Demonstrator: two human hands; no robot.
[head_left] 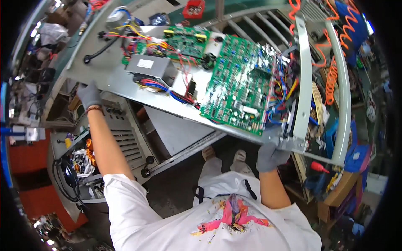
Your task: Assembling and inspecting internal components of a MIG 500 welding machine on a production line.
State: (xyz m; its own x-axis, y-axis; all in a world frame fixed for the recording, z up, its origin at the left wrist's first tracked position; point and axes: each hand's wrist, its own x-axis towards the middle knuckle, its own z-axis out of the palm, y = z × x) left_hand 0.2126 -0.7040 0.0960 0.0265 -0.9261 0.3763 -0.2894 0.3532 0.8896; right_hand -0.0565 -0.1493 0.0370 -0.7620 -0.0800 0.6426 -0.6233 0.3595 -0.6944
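Evidently a metal tray (119,85) full of electronics lies slanted in front of the person, above a gray cabinet (125,138) and nearly level with the chest. The left hand (89,95), in a gray glove, grasps its near edge at the left end; the right hand (272,157), gloved alike, is closed around the near right corner, its fingers partly hidden. On the tray sit a large green circuit board (220,85), a smaller green board (184,44) behind it to the left, and a gray metal box (146,67) with bundled wires (155,85) beside it. Along the right end runs a pale upright plate (304,88), with a curved rail (340,92) farther out. Coiled orange hoses (331,85) hang there, and a red bin (193,8) stands beyond the far edge. Low on the left hangs a looped black cable (65,175).
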